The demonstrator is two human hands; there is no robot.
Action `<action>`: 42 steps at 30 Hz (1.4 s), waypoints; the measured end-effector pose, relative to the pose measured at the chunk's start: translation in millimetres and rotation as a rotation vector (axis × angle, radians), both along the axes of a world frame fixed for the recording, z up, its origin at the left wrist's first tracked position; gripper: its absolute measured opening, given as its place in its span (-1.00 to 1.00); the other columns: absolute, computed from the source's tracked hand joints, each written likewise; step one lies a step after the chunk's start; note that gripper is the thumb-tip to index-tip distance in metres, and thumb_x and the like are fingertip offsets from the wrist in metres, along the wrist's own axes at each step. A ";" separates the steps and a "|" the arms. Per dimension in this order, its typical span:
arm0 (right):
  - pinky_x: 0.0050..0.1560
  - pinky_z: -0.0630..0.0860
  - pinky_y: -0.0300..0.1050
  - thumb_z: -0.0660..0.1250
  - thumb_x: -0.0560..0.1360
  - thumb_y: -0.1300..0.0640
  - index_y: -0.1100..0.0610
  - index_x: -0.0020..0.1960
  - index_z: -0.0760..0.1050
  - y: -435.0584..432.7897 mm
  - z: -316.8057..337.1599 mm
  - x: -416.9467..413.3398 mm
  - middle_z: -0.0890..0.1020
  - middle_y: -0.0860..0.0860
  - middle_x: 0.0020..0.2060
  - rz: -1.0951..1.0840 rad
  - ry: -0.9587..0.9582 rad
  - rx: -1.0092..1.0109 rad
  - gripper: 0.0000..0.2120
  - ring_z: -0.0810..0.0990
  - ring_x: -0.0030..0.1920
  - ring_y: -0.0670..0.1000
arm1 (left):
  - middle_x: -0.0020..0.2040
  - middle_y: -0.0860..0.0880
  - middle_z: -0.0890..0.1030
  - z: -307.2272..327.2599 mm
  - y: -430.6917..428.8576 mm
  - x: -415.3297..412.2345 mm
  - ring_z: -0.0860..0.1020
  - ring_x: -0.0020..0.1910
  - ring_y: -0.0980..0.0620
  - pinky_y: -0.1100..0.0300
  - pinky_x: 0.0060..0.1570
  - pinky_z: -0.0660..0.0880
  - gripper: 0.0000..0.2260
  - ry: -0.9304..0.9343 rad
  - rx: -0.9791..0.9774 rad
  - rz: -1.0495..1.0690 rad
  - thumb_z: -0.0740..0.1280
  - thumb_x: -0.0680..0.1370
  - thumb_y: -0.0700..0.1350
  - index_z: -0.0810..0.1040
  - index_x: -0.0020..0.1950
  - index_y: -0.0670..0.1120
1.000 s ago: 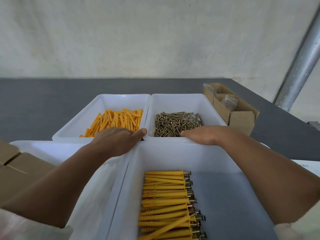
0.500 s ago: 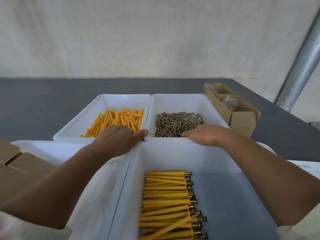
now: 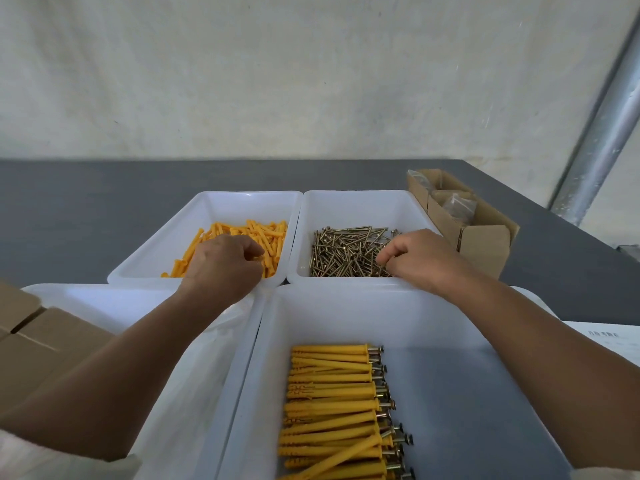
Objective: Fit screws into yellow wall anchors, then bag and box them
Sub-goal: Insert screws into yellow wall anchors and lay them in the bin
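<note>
behind the near white bin (image 3: 346, 317) of screw-fitted anchors (image 3: 332, 403), the left hand (image 3: 221, 268) curls its fingers into the loose yellow anchors (image 3: 263, 233) to its far left, the right hand (image 3: 419, 261) curls into the screws (image 3: 346, 251) straight behind, whether either pinches one i cannot tell.

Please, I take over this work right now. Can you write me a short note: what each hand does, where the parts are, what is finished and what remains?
Left hand: fingers curled down into the loose anchors in the far left bin; whether it grips one cannot be told.
Right hand: fingers curled in the screws in the far right bin; grip also unclear.
Done: a row of fitted pairs lies in the near bin.
To do: fit more pairs, then bag and box them; an open box with what look like bags stands at the right.
</note>
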State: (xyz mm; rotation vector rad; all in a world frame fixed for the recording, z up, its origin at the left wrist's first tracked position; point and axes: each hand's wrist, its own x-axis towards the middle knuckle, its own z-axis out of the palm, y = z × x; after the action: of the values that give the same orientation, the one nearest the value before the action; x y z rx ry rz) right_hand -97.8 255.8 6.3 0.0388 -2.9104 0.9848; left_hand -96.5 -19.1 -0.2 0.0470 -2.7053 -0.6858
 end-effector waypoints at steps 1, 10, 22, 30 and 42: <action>-0.31 0.30 -0.35 0.31 0.50 0.23 -0.17 -0.21 0.59 1.5 -1.1 -1.2 0.53 -0.28 -0.24 0.011 0.007 -0.018 -0.70 0.48 -0.19 -0.22 | -0.27 0.23 0.47 -0.4 -0.1 -0.3 0.43 -0.28 0.22 0.40 -0.37 0.29 -0.73 0.011 0.008 0.010 0.31 0.47 -0.22 0.66 0.10 0.01; -0.03 0.61 -0.06 0.34 0.55 0.07 -0.12 -0.02 0.67 5.5 -5.3 -3.2 0.64 -0.20 -0.25 0.001 0.124 -0.134 -0.86 0.64 -0.14 -0.09 | -0.05 0.01 0.58 -3.6 2.0 -3.6 0.46 -0.13 0.06 0.25 -0.26 0.34 -0.83 -0.011 -0.106 0.006 0.32 0.55 -0.11 0.65 0.08 -0.02; -0.09 0.59 -0.04 0.15 0.63 -0.02 0.05 -0.12 0.44 -2.5 -5.6 -2.8 0.68 -0.10 -0.23 -0.005 0.134 -0.133 -0.77 0.68 -0.34 -0.10 | -0.18 0.04 0.53 1.6 5.0 -2.6 0.49 -0.07 -0.03 0.06 0.02 0.44 -0.63 -0.328 -0.313 -0.099 0.04 0.65 0.08 0.46 -0.25 0.00; -0.40 0.61 -0.13 0.16 0.62 -0.03 -0.22 -0.05 0.52 -7.5 0.8 -1.3 0.62 0.05 -0.28 -0.039 0.276 -0.439 -0.80 0.68 -0.38 0.00 | 0.30 -0.03 0.50 0.9 5.4 1.6 0.49 0.23 -0.08 0.06 0.16 0.40 -0.72 -0.134 -0.170 -0.074 0.22 0.61 0.02 0.57 0.28 0.03; -0.32 0.24 -0.61 0.25 0.61 0.13 -0.07 0.31 0.52 -16.7 16.9 0.7 0.61 -0.13 0.13 -0.052 0.327 -0.116 -0.70 0.51 0.00 -0.17 | -0.13 -0.09 0.67 24.4 16.7 12.8 0.68 -0.20 0.06 0.25 -0.25 0.61 -0.79 0.050 0.915 -0.144 0.32 0.57 -0.30 0.64 -0.04 0.00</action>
State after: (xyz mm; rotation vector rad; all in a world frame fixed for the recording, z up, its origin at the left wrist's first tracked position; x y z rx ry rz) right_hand -97.1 239.0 23.2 0.1062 -2.5436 1.0278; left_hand -83.7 -2.4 24.2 0.0566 -2.1306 -1.8629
